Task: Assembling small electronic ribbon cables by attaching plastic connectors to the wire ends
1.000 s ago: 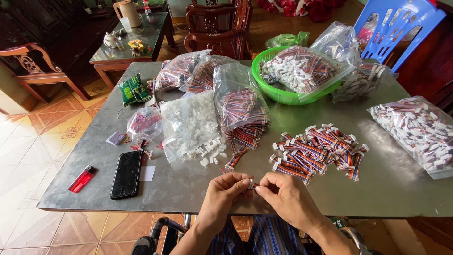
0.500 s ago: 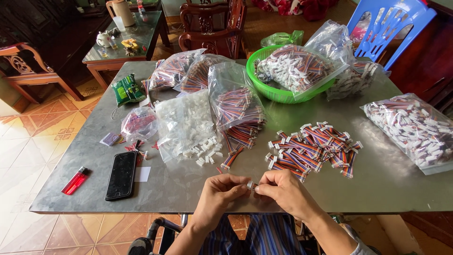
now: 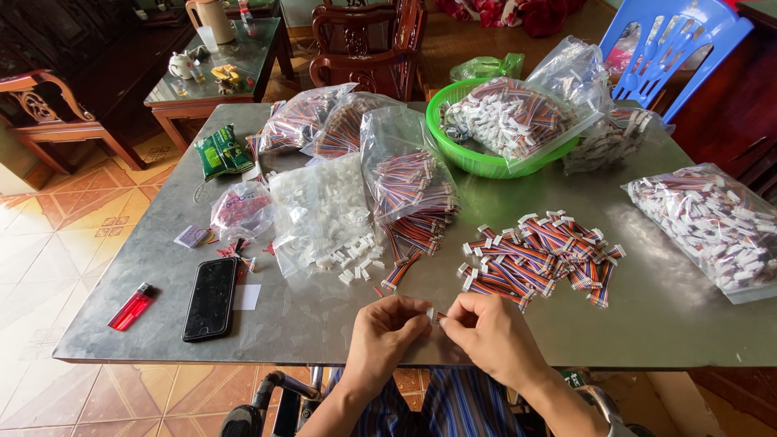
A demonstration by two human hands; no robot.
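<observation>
Both hands — pinched on a small white connector

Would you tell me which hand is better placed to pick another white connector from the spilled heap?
Probably the left hand: the spilled white connectors lie just ahead of it, to its side. The right hand sits nearer the finished wire pile. Both pinch one small piece now.

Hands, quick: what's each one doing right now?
Left hand: closed in a pinch grip on the small white connector.
Right hand: closed, fingertips pinching the same small piece from the other side.
</observation>
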